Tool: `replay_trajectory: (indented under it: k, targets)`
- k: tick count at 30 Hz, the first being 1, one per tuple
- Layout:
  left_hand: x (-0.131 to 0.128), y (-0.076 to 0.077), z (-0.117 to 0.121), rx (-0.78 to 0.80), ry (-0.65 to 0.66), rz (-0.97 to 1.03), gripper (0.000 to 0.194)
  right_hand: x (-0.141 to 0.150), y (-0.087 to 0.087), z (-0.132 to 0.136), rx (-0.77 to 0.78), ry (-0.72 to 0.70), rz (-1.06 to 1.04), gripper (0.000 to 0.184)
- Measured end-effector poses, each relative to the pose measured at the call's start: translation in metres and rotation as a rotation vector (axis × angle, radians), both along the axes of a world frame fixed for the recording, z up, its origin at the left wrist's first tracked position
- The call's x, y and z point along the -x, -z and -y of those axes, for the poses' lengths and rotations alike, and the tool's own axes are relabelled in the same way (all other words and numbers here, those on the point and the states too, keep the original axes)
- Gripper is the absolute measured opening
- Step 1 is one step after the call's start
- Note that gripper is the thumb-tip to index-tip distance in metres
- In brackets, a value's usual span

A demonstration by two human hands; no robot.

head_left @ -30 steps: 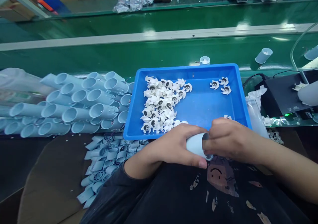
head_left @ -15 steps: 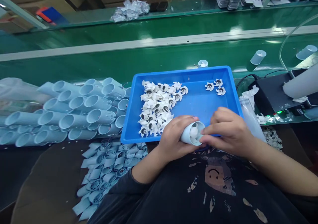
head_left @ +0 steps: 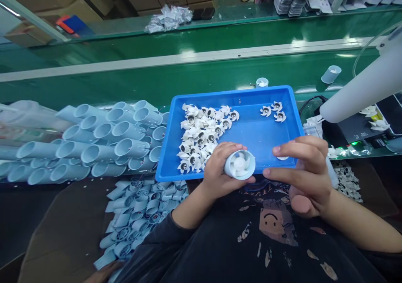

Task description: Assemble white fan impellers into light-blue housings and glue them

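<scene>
My left hand is wrapped round a light blue cylindrical housing, its round mouth tilted up towards me. Inside sits a white fan impeller, blades showing. To the right of it, my right hand is apart from the housing, thumb and fingers spread. A small white piece shows just under its index finger; whether it touches the finger I cannot tell. Beyond both hands lies a blue tray with a heap of white fan impellers on its left and several more at the back right.
Light blue tubes are stacked at the left. Below them a box holds blue housings. Housings with impellers stand behind the tray. A white tube slants in from the right over a black device.
My right hand has drawn away from the housing's mouth to the right and its fingers have spread. My left hand has turned the mouth more towards me. The white tube reaches further in.
</scene>
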State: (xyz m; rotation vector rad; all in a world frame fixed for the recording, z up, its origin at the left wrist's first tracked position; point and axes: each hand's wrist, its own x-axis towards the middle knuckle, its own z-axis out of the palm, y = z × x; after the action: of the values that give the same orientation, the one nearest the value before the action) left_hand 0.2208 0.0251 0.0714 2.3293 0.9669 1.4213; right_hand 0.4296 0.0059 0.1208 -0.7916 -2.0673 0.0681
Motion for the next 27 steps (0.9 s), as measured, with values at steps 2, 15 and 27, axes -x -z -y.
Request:
replay_trajectory:
  k: [2, 15, 27]
  targets:
    - [0.001, 0.000, -0.001, 0.018, 0.020, 0.021, 0.061, 0.001, 0.001, -0.001, 0.024, 0.008, 0.004, 0.052]
    - [0.000, 0.003, -0.004, -0.105, -0.046, -0.085, 0.059, 0.009, 0.007, -0.002, -0.016, -0.044, 0.155, 0.057]
    - [0.001, 0.000, -0.005, -0.152, -0.029, -0.049, 0.053, 0.014, 0.006, 0.001, -0.059, 0.027, 0.127, 0.051]
